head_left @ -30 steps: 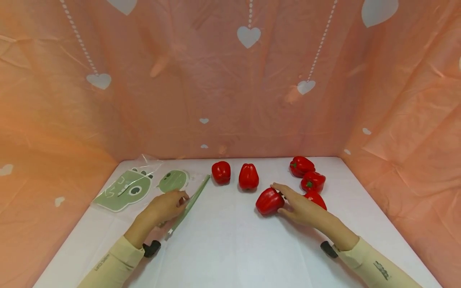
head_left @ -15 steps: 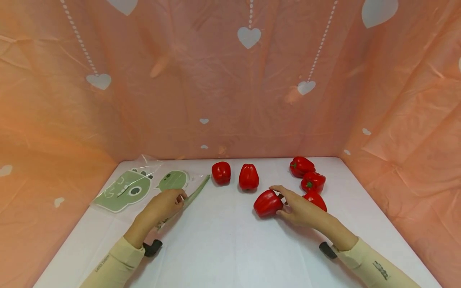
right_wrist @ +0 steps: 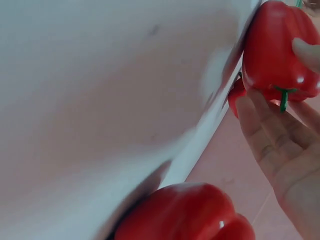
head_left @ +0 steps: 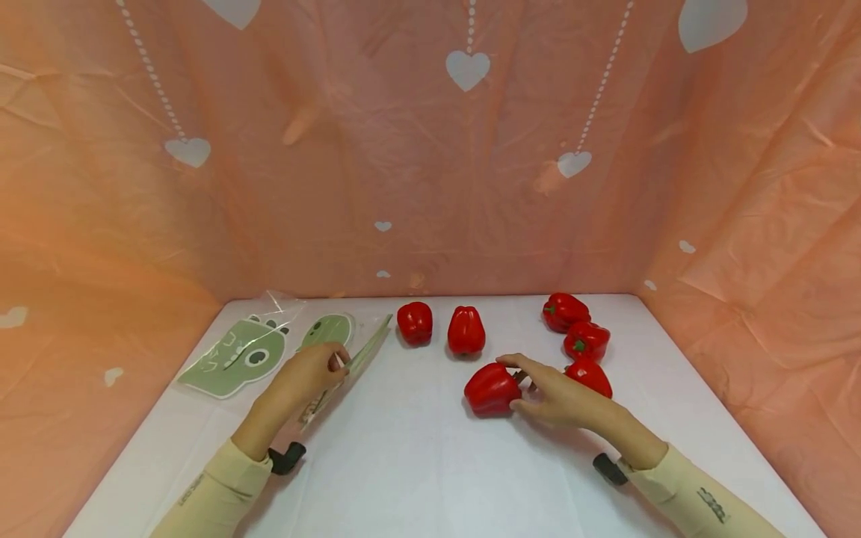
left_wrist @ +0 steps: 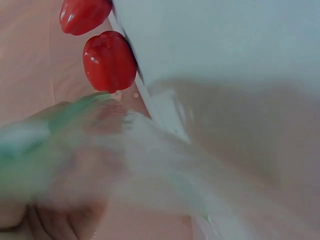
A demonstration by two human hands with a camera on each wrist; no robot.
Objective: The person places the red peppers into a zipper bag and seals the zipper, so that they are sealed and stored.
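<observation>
My left hand (head_left: 306,379) pinches the green-edged mouth of a clear plastic bag (head_left: 255,355) printed with a green cartoon dinosaur; the mouth edge is tilted up from the table. In the left wrist view the bag's film (left_wrist: 150,155) is a blur across the fingers. My right hand (head_left: 554,392) holds a red bell pepper (head_left: 489,390) around its stem end, thumb on one side and fingers on the other. The right wrist view shows that pepper's green stem (right_wrist: 284,100) facing the palm. Another bell pepper (head_left: 590,376) lies just behind the right hand, partly covered by it.
Two red bell peppers, one left (head_left: 415,323) and one right (head_left: 466,331), stand at the back middle of the white table (head_left: 430,471). At the back right lie two more, a far one (head_left: 566,312) and a nearer one (head_left: 587,341). An orange curtain (head_left: 430,187) encloses the back and sides.
My left hand has lifted the bag's mouth edge, tilting it upward. The pepper in my right hand has shifted slightly left and toward me. The other peppers stay put.
</observation>
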